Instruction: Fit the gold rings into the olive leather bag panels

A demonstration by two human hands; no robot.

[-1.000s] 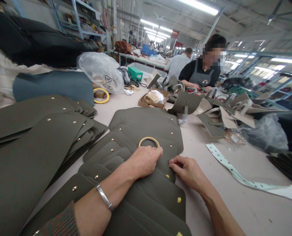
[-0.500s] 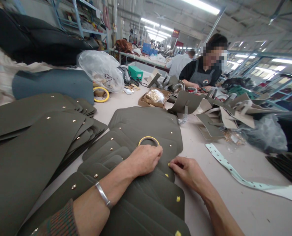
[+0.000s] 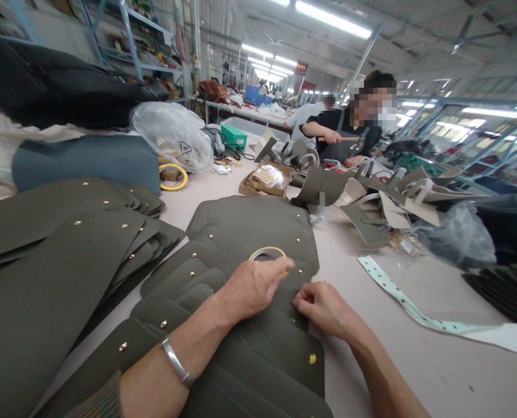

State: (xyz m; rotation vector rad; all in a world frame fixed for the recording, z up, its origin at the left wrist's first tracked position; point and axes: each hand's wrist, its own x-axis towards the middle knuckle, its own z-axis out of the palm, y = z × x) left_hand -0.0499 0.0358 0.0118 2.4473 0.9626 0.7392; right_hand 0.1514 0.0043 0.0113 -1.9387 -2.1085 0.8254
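My left hand [image 3: 252, 287] is closed around a thin yellow roll of tape [image 3: 267, 251], whose upper rim shows above my knuckles. A small yellow bit of tape [image 3: 285, 271] sticks out by its fingertips. My right hand [image 3: 323, 306] is pinched at the right edge of an olive-green panel [image 3: 258, 342]; what lies between its fingertips is hidden. The panels overlap in a fanned row under both hands and carry gold rivets [image 3: 164, 324]. Another yellow tape piece [image 3: 312, 359] sits on the right edge of a nearer panel.
More riveted olive panels [image 3: 97, 255] lie stacked at left. A second yellow tape roll [image 3: 173, 177] rests by a plastic bag [image 3: 173, 136]. Farther back stands a cardboard box [image 3: 267, 179] of gold parts. A mint strip [image 3: 406, 299] lies at right. Across the table a co-worker [image 3: 345, 125] holds a hammer.
My right fingertips have moved slightly down along the panel edge, over where a yellow piece showed. A yellow bit now shows at my left fingertips. The co-worker has raised a hammer.
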